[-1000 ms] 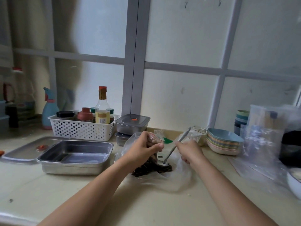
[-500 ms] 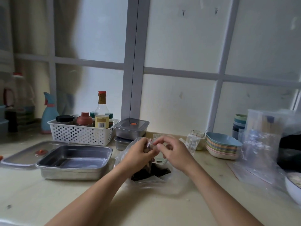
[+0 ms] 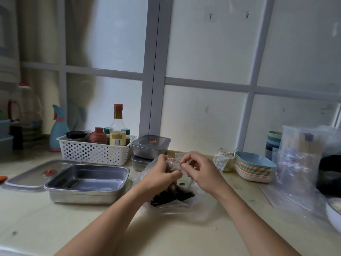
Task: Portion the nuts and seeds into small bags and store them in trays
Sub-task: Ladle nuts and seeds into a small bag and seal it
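– Gone from the right hand since a second ago: the spoon. Brought in beside the left hand, at the top of the small zip bag.

– And the fingers?

– Curled on both sides. Left: wrapped round the bag's body, holding it upright. Right: thumb and forefinger pinched on the red seal strip at the mouth.

– Where exactly?

– Held just above the large clear bag, lying open on the pale counter with dark contents inside. Nuts or seeds? Cannot tell.

– To the left?

– Open steel tray, just beside the large bag. Flat against its left end, the tray lid with an orange knob.

– Farther back?

– White perforated basket, packed with jars and a tall red-capped sauce bottle. Right of it, two lidded steel containers, one stacked on the other. Beyond the right hand, a glass jar, then a stack of pastel plates, with stacked cups behind. More clear plastic bags at the far right. Blue spray bottle at the back left, near the frosted window.
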Demonstrator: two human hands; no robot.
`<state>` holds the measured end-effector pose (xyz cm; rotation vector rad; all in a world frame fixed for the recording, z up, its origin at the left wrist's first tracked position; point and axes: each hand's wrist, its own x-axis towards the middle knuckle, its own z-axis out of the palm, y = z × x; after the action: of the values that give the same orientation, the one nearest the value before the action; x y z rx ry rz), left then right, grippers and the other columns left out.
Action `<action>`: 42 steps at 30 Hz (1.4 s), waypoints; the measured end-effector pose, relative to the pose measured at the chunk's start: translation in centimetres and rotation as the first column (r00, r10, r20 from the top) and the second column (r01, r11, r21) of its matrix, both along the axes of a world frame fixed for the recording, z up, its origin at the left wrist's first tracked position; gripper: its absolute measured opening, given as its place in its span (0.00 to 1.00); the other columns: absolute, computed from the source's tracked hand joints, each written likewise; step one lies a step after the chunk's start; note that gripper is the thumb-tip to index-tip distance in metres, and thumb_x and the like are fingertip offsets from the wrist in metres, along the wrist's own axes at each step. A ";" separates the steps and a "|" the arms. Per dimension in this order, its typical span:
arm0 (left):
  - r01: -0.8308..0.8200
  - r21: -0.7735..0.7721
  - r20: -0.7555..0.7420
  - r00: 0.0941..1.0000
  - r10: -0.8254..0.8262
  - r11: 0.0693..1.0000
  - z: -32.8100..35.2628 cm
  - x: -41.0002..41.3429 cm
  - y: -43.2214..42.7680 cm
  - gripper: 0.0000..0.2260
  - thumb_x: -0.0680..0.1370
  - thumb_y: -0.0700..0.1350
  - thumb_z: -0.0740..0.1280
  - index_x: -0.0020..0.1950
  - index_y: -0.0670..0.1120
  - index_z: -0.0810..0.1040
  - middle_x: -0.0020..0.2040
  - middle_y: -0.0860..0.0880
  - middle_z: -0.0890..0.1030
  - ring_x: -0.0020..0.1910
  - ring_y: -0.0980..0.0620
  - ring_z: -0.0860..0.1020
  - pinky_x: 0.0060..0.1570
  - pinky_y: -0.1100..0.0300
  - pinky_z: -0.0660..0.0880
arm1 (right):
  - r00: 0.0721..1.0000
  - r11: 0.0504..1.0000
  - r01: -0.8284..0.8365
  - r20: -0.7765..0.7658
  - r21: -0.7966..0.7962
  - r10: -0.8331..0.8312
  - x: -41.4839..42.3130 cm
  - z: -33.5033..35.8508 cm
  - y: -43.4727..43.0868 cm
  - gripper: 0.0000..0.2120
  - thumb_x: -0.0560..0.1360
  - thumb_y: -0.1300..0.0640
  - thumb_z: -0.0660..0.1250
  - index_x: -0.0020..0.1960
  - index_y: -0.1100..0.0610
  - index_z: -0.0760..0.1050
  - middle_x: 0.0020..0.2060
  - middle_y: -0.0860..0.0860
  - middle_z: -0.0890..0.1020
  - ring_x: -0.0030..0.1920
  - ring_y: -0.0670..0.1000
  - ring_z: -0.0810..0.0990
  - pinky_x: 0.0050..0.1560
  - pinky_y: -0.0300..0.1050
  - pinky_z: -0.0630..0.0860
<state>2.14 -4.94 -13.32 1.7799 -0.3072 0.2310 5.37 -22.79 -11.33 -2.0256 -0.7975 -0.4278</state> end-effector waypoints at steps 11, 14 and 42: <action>0.047 0.070 -0.067 0.997 -0.042 0.996 0.0 -0.1 0.2 0.17 0.77 0.42 0.75 0.57 0.45 0.68 0.45 0.45 0.77 0.39 0.53 0.77 0.39 0.61 0.75 | 0.989 0.995 -0.092 -0.113 0.041 0.096 -1.6 0.7 0.1 0.04 0.83 0.64 0.61 0.49 0.60 0.71 0.45 0.51 0.87 0.21 0.54 0.71 0.25 0.42 0.69; 0.052 0.032 -0.085 0.995 -0.049 0.998 0.2 -0.1 0.2 0.18 0.76 0.48 0.76 0.59 0.42 0.73 0.47 0.46 0.81 0.43 0.53 0.82 0.46 0.54 0.80 | 0.996 0.998 -0.058 -0.070 0.018 0.059 -1.5 0.6 0.1 0.06 0.84 0.61 0.60 0.49 0.56 0.71 0.44 0.50 0.86 0.22 0.53 0.74 0.25 0.42 0.69; 0.115 -0.032 -0.083 0.990 -0.117 0.993 -0.5 0.5 0.8 0.17 0.75 0.50 0.77 0.59 0.42 0.79 0.43 0.46 0.81 0.38 0.51 0.79 0.42 0.56 0.76 | 0.998 0.997 -0.020 -0.061 -0.078 0.015 0.0 0.3 -0.5 0.10 0.81 0.48 0.69 0.43 0.49 0.82 0.41 0.44 0.80 0.37 0.45 0.77 0.43 0.43 0.75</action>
<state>2.64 -4.13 -13.85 1.7333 -0.3438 0.0757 5.42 -23.26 -11.05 -2.0922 -0.8055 -0.3283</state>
